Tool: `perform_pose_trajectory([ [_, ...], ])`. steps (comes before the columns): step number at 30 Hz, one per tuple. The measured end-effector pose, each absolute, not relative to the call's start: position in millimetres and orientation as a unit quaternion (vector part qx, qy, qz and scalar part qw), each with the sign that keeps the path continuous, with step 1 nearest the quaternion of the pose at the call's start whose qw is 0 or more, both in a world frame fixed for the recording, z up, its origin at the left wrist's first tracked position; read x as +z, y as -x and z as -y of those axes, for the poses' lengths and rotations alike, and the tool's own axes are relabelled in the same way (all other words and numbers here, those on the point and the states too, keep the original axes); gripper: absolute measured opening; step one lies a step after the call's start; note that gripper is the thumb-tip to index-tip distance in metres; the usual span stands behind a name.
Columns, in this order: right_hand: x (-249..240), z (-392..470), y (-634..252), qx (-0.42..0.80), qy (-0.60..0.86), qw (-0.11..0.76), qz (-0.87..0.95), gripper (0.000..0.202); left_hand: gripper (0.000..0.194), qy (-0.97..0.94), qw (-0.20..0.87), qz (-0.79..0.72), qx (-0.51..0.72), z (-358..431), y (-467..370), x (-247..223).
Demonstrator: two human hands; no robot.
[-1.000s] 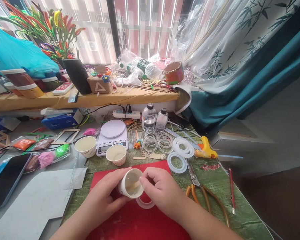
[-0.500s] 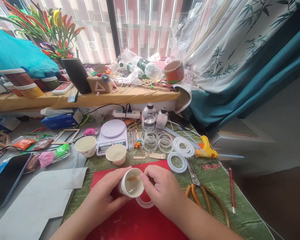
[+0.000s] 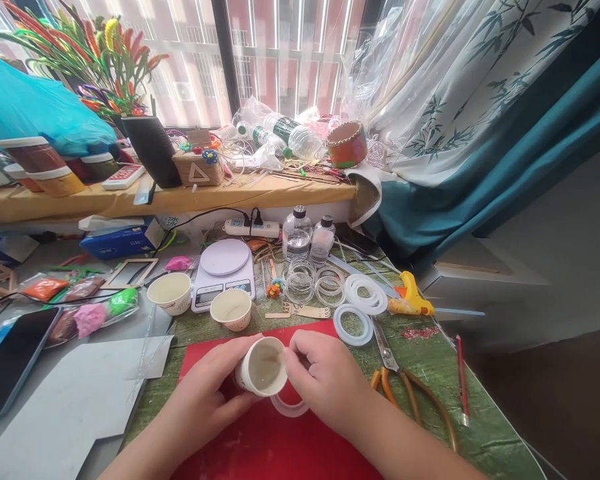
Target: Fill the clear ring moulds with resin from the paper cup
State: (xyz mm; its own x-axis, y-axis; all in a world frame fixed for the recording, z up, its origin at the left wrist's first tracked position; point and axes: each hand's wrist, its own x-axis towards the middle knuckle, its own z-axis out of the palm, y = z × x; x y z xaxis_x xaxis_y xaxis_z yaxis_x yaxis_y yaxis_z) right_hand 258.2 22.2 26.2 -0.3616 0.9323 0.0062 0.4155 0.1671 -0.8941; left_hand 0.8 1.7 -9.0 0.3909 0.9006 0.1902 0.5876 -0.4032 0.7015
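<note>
**Stick [image 3: 277, 359] has swung toward the right wall inside the paper cup [image 3: 251, 375]**

Nearest, a white ring [image 3: 289, 409] lies on a red sheet [image 3: 280, 450]. Above it, the left hand [image 3: 215, 380] curls around the tilted cup, while the right hand [image 3: 323, 373] pinches the blurred stick between thumb and forefinger. This looks like stirring; the next move probably calls for a steady cup and the stick kept low. Beyond stand another cup [image 3: 233, 323], a scale [image 3: 225, 259], then a capped bottle [image 3: 299, 230].

red pencil [image 3: 462, 383] lies near right edge of worktop [image 3: 433, 357] | yellow glue gun [image 3: 413, 296] at same edge, farther back | round painted pot [image 3: 347, 148] near right end of windowsill [image 3: 260, 195]
</note>
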Motion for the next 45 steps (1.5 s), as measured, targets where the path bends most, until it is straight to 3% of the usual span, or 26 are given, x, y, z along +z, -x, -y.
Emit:
perform_pose_trajectory([
  [9, 25.8, -22.6, -257.2, 0.494, 0.474, 0.302, 0.664, 0.028, 0.058, -0.787, 0.272, -0.475, 0.283, -2.3, -0.1, -6.6],
  [13, 25.5, -21.9, -256.8, 0.450, 0.486, 0.305, 0.684, 0.030, 0.058, -0.787, 0.271, -0.477, 0.284, -1.9, -0.4, -7.4],
  [28, 27.2, -20.6, -255.8, 0.479, 0.477, 0.268, 0.687, 0.027, 0.056, -0.785, 0.277, -0.476, 0.284, -3.1, -0.9, -7.3],
  [45, 24.9, -25.8, -260.4, 0.457, 0.481, 0.294, 0.688, 0.029, 0.060, -0.784, 0.280, -0.481, 0.276, -1.2, -0.2, -6.7],
])
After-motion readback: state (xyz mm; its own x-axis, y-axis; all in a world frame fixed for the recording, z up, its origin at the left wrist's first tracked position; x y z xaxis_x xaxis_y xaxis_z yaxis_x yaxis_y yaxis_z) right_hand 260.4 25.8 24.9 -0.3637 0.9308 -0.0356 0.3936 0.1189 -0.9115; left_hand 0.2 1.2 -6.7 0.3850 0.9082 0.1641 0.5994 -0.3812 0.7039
